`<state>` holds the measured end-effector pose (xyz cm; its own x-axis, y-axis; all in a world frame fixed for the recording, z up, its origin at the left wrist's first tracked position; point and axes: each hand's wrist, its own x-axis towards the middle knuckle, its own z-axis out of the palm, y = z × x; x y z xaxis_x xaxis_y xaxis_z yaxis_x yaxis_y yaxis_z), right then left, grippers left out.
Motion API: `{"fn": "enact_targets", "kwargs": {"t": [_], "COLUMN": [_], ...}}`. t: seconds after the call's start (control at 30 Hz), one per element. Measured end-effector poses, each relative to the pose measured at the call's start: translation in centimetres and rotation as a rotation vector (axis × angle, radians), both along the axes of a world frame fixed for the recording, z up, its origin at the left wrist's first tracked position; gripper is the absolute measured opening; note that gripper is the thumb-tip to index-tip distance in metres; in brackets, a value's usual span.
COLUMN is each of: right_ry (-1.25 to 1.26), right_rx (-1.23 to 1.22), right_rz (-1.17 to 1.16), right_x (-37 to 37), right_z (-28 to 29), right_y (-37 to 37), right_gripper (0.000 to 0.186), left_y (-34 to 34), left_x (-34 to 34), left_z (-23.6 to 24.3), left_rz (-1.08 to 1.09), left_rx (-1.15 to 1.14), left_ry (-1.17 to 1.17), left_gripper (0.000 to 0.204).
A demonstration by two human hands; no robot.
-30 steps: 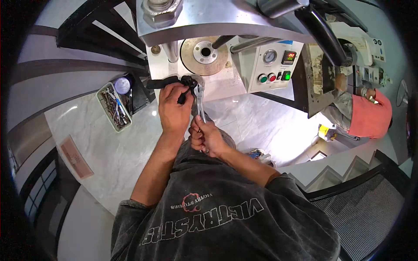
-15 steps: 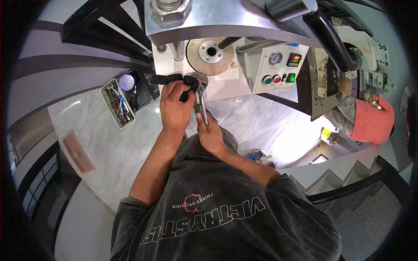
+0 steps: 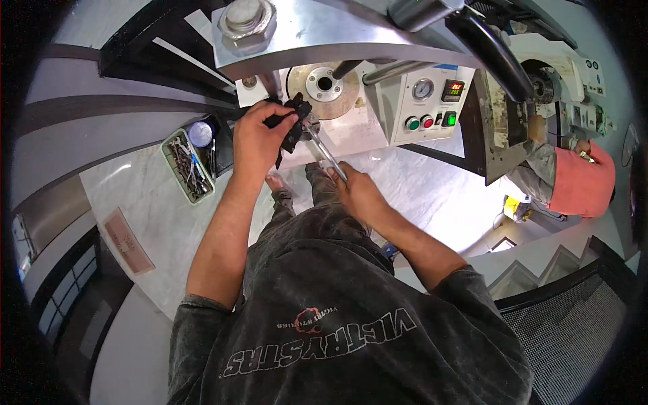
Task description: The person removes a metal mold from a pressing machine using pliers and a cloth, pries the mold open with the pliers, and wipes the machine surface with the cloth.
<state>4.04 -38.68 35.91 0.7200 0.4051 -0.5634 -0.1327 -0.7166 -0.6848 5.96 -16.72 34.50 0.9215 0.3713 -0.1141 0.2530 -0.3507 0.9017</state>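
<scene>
My left hand (image 3: 256, 138) pinches a crumpled black rubbery piece (image 3: 295, 128) near the front edge of the machine's pale table. Loose ends of the black piece hang down past my fingers. My right hand (image 3: 361, 194) is closed around the handle of a long silver tool (image 3: 327, 154). The tool slants up and left, its far end beside the black piece and over a small round metal part (image 3: 312, 125). I cannot make out whether the tool's tip grips anything.
A round metal plate (image 3: 347, 100) with a bolted hub sits just beyond my hands, under a thick metal beam (image 3: 337, 54). To the right stands a control box (image 3: 413, 111). A tool tray (image 3: 170, 170) lies at left. Another person in an orange top (image 3: 584, 179) works at far right.
My right hand has moved right and toward me, so the tool slants more. My left hand has shifted slightly left, and the black piece now looks crumpled and spread out.
</scene>
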Motion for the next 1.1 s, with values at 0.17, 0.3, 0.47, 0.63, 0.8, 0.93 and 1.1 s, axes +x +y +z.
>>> {"fn": "enact_targets", "kwargs": {"t": [0.17,0.3,0.47,0.63,0.8,0.93,1.1], "right_ry": [-0.181,-0.091,0.313,0.656,0.844,1.108,1.298], "right_rx": [-0.147,-0.017,0.192,0.305,0.292,0.247,0.255], "right_rz": [0.171,0.029,-0.348,-0.422,-0.308,-0.279,-0.309], "right_x": [1.2,0.1,1.2,2.6,3.9,5.8,7.4], "right_z": [-2.1,-1.9,-0.8,2.8,4.7,6.9,8.8], "right_y": [-1.0,-1.3,-3.1,-3.2,-2.2,-0.3,2.4], "right_gripper": [0.024,0.030,0.038,0.036,0.042,0.043,0.043], "left_y": [0.0,0.1,1.1,2.9,3.7,3.3,2.8], "left_x": [0.6,-1.1,-4.2,-8.3,-11.2,-12.8,-14.8], "left_z": [0.2,-0.4,0.9,0.5,-0.6,-1.3,-3.4], "left_rz": [-0.013,0.066,0.280,0.505,0.622,0.639,0.676], "left_rx": [0.125,0.096,-0.051,-0.202,-0.260,-0.266,-0.347], "left_ry": [0.048,-0.047,-0.132,-0.126,-0.109,-0.057,-0.147], "left_gripper": [0.015,0.015,0.014,0.015,0.017,0.018,0.015]}}
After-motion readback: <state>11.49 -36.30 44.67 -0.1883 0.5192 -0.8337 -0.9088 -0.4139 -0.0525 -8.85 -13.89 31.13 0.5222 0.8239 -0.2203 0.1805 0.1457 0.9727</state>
